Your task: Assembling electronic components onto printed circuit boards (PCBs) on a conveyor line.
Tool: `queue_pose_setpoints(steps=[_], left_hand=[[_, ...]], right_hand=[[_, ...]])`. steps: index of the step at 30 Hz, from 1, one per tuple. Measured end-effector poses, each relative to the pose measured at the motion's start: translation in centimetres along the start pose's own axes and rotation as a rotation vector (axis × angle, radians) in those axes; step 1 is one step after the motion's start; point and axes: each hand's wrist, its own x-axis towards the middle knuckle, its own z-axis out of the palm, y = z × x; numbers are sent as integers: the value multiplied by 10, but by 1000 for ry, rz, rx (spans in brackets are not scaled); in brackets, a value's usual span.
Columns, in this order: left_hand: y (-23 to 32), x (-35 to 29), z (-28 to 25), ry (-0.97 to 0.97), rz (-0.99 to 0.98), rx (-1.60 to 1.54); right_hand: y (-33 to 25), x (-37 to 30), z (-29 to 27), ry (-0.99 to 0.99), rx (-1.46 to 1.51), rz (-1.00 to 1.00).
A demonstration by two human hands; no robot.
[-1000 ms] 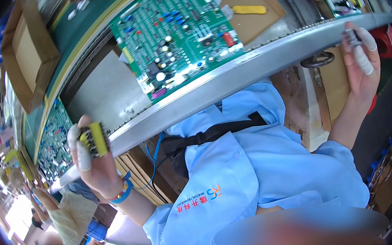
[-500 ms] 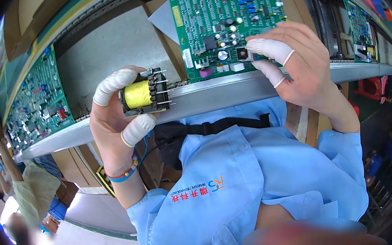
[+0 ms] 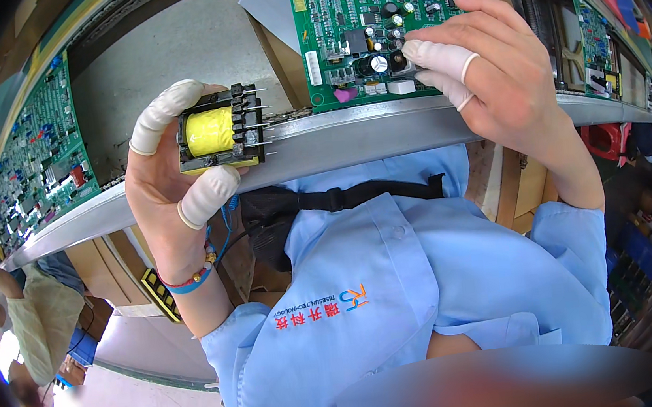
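My left hand (image 3: 170, 152), with white finger cots on thumb and forefinger, grips a transformer (image 3: 209, 131) wound in yellow tape, with a black frame. Its metal pins point right, toward the green circuit board (image 3: 358, 21). My right hand (image 3: 486, 67), also wearing white finger cots, reaches over the board's near right part. Its thumb and forefinger close at a small black square component (image 3: 397, 62), partly hidden by the fingertips. A round capacitor (image 3: 380, 63) stands just left of it.
A metal rail (image 3: 350, 133) runs along the bench's near edge. More circuit boards lie at left (image 3: 40, 166) and far right (image 3: 597, 48). A grey panel (image 3: 174, 41) and cardboard lie behind the transformer. Other people work at far left and far right.
The whole view has shifted, with the board and rail sitting higher. My left hand, still gripping the transformer, is slightly farther from the board. My right fingers stay at the black component.
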Motion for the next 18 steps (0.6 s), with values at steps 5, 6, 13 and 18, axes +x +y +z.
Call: queue_pose_setpoints(steps=[5, 6, 13, 18], left_hand=[[-1, -2, 0, -6, 30, 19], [-2, -2, 1, -8, 31, 21], [10, 9, 22, -51, 60, -33], [24, 43, 74, -176, 205, 94]], right_hand=[[-2, 0, 0, -4, -50, -48], [-1, -1, 2, 5, -72, -97], [9, -2, -14, -158, 18, -112], [63, 12, -38, 414, 181, 185]])
